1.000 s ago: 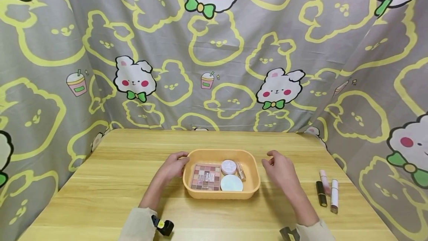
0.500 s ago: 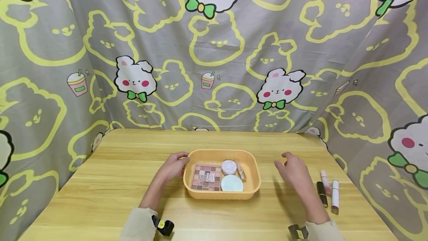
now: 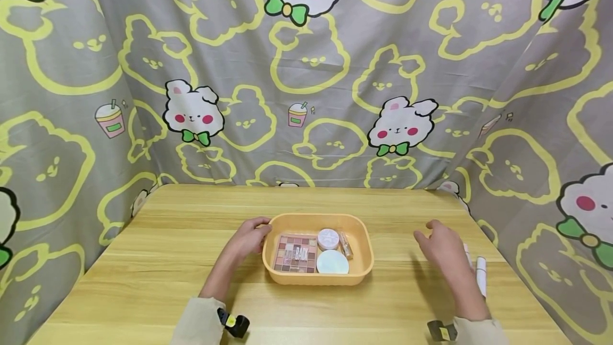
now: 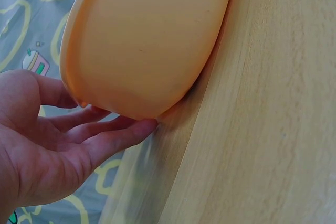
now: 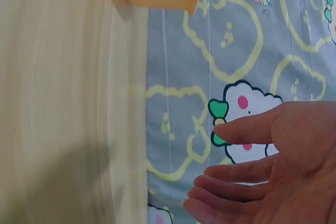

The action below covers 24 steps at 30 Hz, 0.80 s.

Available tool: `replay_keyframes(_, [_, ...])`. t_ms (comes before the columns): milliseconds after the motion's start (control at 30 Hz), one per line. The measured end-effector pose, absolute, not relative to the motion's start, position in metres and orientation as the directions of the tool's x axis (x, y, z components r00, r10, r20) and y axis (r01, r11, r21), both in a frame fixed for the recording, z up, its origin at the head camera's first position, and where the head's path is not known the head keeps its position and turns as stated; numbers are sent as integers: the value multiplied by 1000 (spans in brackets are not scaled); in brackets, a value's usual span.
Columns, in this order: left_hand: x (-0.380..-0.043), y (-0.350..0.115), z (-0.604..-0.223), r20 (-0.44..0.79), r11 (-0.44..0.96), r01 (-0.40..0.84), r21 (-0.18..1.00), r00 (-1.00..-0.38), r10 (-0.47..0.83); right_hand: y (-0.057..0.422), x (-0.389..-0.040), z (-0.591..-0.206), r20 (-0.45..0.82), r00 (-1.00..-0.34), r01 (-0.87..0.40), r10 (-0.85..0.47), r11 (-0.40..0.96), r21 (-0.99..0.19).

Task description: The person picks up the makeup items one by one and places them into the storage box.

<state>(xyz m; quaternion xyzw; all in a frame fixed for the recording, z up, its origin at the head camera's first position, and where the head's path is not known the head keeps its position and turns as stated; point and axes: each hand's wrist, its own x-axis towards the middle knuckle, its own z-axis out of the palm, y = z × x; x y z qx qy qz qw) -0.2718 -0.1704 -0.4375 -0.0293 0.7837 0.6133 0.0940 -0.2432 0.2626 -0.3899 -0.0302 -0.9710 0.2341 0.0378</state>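
Observation:
In the head view an orange plastic basket (image 3: 318,279) stands on the table. It holds an eyeshadow palette (image 3: 295,254), a round case with a star (image 3: 328,239), a pale round compact (image 3: 332,263) and a small slim clear-and-brownish item (image 3: 345,245). My left hand (image 3: 249,237) touches the basket's left end; in the left wrist view, extended fingers (image 4: 113,142) lie against its outer wall. My right hand (image 3: 440,246) is in the air right of the basket, fingers loosely extended and holding nothing. Close to it lie a pink tube (image 3: 467,253) and a white tube (image 3: 481,276), partly covered by the arm.
The wooden table (image 3: 191,217) is enclosed at the back and sides by a grey patterned curtain (image 3: 239,68). A black wrist camera (image 3: 234,326) sits on the left sleeve, another (image 3: 441,330) on the right.
My right hand has moved rightward, away from the basket toward the tubes. Its forearm now hides the black tube and part of the others. The left hand and basket have stayed put.

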Motion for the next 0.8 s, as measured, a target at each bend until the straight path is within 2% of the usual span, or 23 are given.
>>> replay_keyframes(400, [-274,-167,-438,-179,235,-157,959,-981,74,291,-242,-392,13,-990,120,138,900,-419])
replay_keyframes(800, [-271,-169,-436,-184,236,-162,958,-980,76,311,-247,-400,-74,-989,146,128,929,-341])
